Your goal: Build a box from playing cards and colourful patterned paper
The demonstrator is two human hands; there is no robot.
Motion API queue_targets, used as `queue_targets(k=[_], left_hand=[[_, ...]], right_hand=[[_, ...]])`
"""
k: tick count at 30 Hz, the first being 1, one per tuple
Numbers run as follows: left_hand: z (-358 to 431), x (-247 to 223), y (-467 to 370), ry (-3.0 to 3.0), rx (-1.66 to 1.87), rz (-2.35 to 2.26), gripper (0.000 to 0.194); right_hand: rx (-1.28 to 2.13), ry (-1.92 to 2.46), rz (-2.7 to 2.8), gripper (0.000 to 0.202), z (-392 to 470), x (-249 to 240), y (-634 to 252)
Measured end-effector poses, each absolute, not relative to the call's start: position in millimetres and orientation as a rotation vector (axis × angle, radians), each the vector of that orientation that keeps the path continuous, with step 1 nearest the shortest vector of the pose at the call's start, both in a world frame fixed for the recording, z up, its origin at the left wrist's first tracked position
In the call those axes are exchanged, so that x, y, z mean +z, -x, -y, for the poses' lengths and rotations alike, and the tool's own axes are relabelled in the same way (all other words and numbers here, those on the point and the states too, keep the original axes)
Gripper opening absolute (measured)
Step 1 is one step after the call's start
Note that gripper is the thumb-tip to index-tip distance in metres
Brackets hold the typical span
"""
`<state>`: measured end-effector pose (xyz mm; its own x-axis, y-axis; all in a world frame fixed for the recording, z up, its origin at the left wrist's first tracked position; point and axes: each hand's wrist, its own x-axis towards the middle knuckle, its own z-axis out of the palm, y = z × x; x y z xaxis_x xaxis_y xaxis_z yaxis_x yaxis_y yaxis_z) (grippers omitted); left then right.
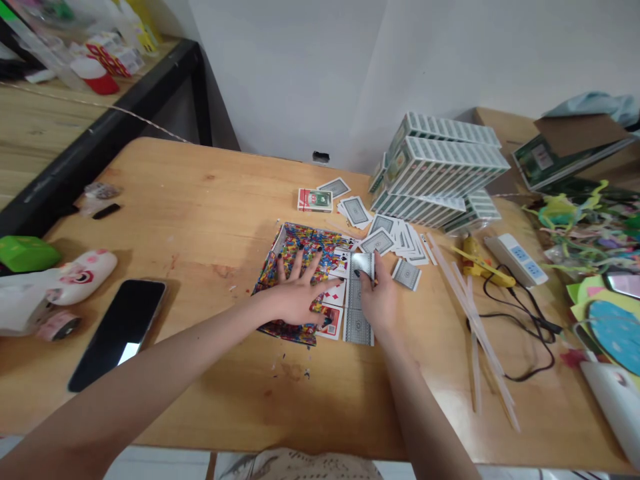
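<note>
A tray-like piece with a multicoloured speckled pattern (295, 250) lies on the table in front of me. My left hand (297, 297) rests across it, fingers spread, its thumb side over face-up playing cards (330, 320) along the right side. Next to those, a column of grey-backed playing cards (358, 327) lies face down. At the upper end of this column my right hand (375, 293) has its thumb on a playing card (363, 263) and its fingers round the card's right edge. The undersides of the cards are hidden.
Loose playing cards (400, 237) and a card box (315, 200) lie beyond my hands. Packs of cards (440, 167) are stacked at the back right. Clear sticks (475, 327), a yellow glue gun (483, 267) and a power strip (517, 259) are on the right, a phone (117, 333) on the left.
</note>
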<state>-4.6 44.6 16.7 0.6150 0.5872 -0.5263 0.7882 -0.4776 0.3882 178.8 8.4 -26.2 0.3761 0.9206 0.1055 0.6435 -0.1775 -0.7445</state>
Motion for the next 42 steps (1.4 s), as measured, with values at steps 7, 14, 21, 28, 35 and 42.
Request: queue_targets(k=[7, 14, 21, 28, 35, 42], left_hand=[[-43.5, 15.2, 5.9, -2.228, -0.404, -1.081, 0.084], [-42.7, 13.2, 6.3, -2.242, -0.379, -1.084, 0.079], [-43.1, 13.1, 6.6, -2.234, -0.393, -1.083, 0.080], [-42.8, 14.1, 6.6, -2.222, -0.386, -1.081, 0.077], [-42.9, 14.1, 6.4, -2.228, -0.378, -1.076, 0.077], [-44.3, 13.6, 6.2, -2.218, -0.386, -1.080, 0.075]], right_hand=[[0.540, 1.853, 1.269, 0.054, -9.1, -35.6, -177.8], [0.654, 1.794, 1.187, 0.055, -11.5, -41.7, -181.8], [0.702, 1.759, 1.162, 0.053, -14.4, -44.3, -186.6], [0.686, 1.773, 1.164, 0.054, -13.2, -43.8, -184.6], [0.543, 1.839, 1.276, 0.054, -9.7, -38.9, -179.7], [0.457, 1.863, 1.409, 0.052, -12.2, -31.7, -179.9]])
